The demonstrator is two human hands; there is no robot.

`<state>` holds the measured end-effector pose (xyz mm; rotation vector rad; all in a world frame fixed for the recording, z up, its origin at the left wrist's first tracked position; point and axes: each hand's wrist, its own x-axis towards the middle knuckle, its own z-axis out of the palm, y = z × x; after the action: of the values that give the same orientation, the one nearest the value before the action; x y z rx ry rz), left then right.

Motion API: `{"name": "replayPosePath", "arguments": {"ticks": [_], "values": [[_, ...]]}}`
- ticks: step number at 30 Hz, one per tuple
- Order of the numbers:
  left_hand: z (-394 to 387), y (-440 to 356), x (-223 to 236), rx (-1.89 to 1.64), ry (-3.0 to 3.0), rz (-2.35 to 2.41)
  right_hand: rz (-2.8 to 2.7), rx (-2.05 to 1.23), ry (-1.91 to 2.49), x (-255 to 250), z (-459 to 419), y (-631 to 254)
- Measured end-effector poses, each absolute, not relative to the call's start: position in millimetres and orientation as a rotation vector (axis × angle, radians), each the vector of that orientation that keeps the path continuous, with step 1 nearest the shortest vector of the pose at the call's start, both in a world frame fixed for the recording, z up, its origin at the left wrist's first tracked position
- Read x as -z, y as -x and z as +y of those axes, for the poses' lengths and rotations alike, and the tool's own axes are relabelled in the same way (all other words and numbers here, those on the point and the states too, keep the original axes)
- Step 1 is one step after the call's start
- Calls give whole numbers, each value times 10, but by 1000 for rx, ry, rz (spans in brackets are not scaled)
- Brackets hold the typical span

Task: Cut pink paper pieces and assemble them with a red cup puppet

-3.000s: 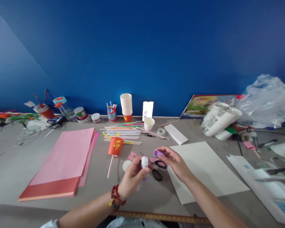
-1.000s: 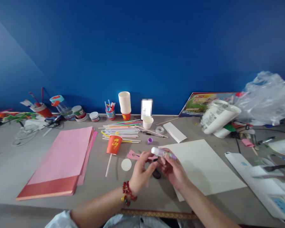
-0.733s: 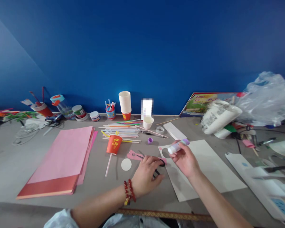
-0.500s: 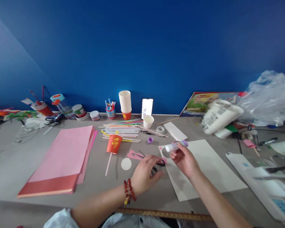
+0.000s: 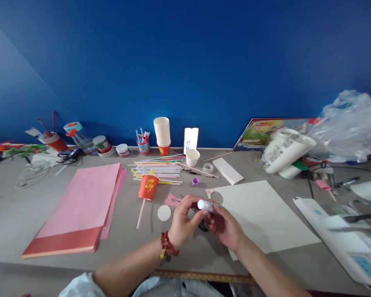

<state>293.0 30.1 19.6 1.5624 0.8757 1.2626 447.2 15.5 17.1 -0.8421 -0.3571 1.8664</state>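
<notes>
My right hand [image 5: 225, 229] is closed round a glue stick [image 5: 207, 205], its white end pointing left. Close against that end is my left hand [image 5: 185, 220], thumb and fingers curled together; what they pinch, if anything, is hidden. Beneath the hands, black scissors handles [image 5: 203, 227] show in part. A pink paper strip [image 5: 172, 200] with a cut-out lies just beyond the left fingers, and a white paper circle [image 5: 164, 213] lies to their left. A red paper cup [image 5: 147, 187] with a pale straw rests farther left. Behind the hands stands a small purple cap [image 5: 195, 182].
A large white sheet [image 5: 266, 218] with a round hole lies right, beside a white power strip [image 5: 330, 239]. Pink and red papers [image 5: 80, 198] are stacked left. Straws [image 5: 157, 170], a white cup [image 5: 192, 157], a phone [image 5: 191, 140] and stacked cups [image 5: 162, 132] stand or lie toward the wall.
My right hand has brought the glue stick left and down to my left hand. The left hand has come off the scissors and its fingers have curled in.
</notes>
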Motion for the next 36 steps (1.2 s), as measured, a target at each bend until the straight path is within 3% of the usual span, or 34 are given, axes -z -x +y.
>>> {"name": "replayPosePath", "arguments": {"ticks": [15, 19, 27, 36], "values": [[257, -2922, -73, -1259, -1501, 801, -296, -1977, 799, 32, 8, -4380], [266, -2943, -125, -1129, -1633, 857, -418, -1763, 860, -57, 123, -4583], [357, -3179, -154, -487, -2612, 1022, -824, -1147, 1276, -35, 635, -5118], [448, -3383, 203, -358, -2849, 1208, -1262, -806, 1413, 247, 856, -5105]]}}
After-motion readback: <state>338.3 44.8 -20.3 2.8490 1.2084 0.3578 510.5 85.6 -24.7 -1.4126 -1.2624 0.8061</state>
